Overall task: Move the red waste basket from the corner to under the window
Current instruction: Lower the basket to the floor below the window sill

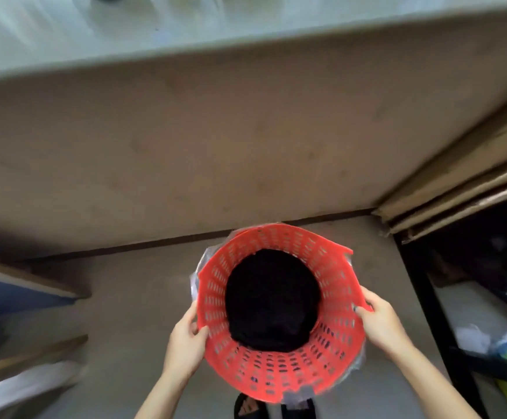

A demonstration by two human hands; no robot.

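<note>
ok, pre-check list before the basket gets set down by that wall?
1. Left hand on basket rim: ok, thumb inside, fingers outside.
2. Right hand on the rim: ok, gripping the opposite side.
3. Rim condition: not ok, broken at the far right edge and at the near edge.
4. Floor at the wall: ok, bare in front of the basket.
5. Clearance to the black rack on the right: ok, a gap shows.
6. Whether the basket is lifted or already resting: cannot tell.
</note>
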